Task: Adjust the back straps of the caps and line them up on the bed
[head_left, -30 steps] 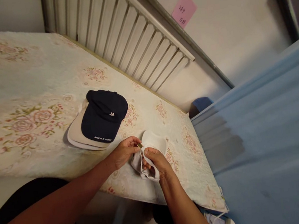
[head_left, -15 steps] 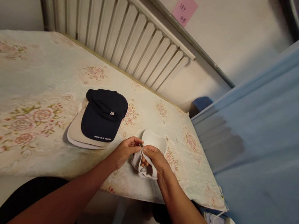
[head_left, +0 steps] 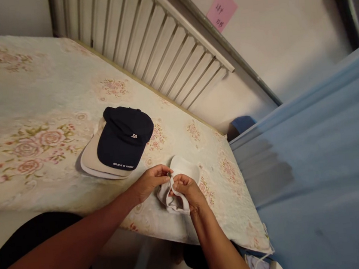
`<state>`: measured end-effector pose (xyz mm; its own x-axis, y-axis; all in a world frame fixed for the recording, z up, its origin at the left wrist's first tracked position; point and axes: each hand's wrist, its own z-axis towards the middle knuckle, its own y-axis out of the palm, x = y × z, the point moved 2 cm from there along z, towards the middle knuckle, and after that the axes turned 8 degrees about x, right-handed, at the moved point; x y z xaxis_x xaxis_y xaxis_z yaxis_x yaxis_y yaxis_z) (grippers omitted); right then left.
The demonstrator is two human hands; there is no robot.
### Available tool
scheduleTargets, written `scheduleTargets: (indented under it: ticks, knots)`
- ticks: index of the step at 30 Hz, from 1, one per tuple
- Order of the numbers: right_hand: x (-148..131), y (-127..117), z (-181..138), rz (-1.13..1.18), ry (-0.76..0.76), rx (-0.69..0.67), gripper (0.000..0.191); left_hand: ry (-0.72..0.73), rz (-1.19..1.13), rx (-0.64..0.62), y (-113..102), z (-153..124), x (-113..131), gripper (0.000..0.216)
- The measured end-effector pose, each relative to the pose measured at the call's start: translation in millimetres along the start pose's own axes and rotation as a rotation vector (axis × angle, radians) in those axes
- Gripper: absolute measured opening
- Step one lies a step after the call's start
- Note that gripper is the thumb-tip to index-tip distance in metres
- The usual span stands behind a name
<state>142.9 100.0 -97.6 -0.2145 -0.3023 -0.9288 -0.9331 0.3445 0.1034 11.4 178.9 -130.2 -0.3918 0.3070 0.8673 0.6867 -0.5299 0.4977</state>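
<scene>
A mattress (head_left: 33, 103) in a pale flowered cover fills the left and middle of the view. Behind it runs a rail of metal slats (head_left: 156, 46). A wide blue sheet (head_left: 315, 158) takes up the right side. High on the wall (head_left: 284, 32) hangs a small pink note (head_left: 221, 10) with handwriting too small to read.

On the mattress, left of the hands and apart from them, lies a flat stack of caps. A dark blue cap (head_left: 124, 138) with white lettering on its brim is on top. A beige cap (head_left: 90, 160) lies under it, and a white edge shows lowest of all.

Near the front edge of the mattress lies a white cap (head_left: 185, 168), brim pointing away from the person and crown crumpled toward them. The left hand (head_left: 149, 183) comes in from the left, thumb and fingertips pressed together on a bit of the cap's back edge. The right hand (head_left: 187, 189) meets it from below. Its fingers are curled and pinching the same spot, with loose crown cloth bunched beneath the palm. What exactly lies between the fingertips is too small to tell.

The cap looks light and soft. The crown folds and sags wherever it is gripped, while the brim seems stiff and holds its curve. The brim or the back band would likely give the firmest hold, since the crown cloth alone would just crumple.
</scene>
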Motion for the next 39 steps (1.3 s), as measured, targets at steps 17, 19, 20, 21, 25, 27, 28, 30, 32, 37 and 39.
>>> scheduleTargets:
  ticks: [17,19,20,21,25,27,28,30,32,37,39]
  knots:
    - [-15,7,-2,-0.025,-0.029,0.033,0.028,-0.013,-0.019,-0.018,0,0,-2,0.019]
    - [-18,5,-10,-0.032,-0.028,-0.005,0.030,-0.003,-0.009,-0.013,0,0,-1,0.020]
    - [-20,3,-13,-0.044,-0.024,-0.023,0.033,0.004,-0.007,-0.014,0,0,0,0.020]
    - [-21,2,-15,-0.061,-0.020,-0.040,0.035,0.010,-0.008,-0.018,0,0,0,0.020]
    - [-23,-3,-15,-0.089,-0.027,-0.064,0.033,0.001,-0.017,-0.051,0,0,-1,0.019]
    - [-23,-3,-12,-0.077,-0.037,-0.063,0.029,-0.021,-0.028,-0.076,0,0,-3,0.020]
    - [-22,-2,-10,-0.071,-0.039,-0.066,0.028,-0.028,-0.037,-0.086,1,1,-3,0.021]
    - [-22,1,-6,-0.066,-0.039,-0.076,0.028,-0.031,-0.056,-0.092,1,1,-4,0.023]
    - [-23,4,-3,-0.065,-0.050,-0.075,0.028,-0.025,-0.068,-0.088,1,2,-5,0.024]
    - [-30,6,-2,-0.054,-0.092,-0.061,0.027,-0.036,-0.079,-0.143,1,1,-2,0.024]
    - [-33,3,-8,-0.091,-0.092,-0.065,0.030,-0.041,-0.062,-0.137,0,2,-1,0.025]
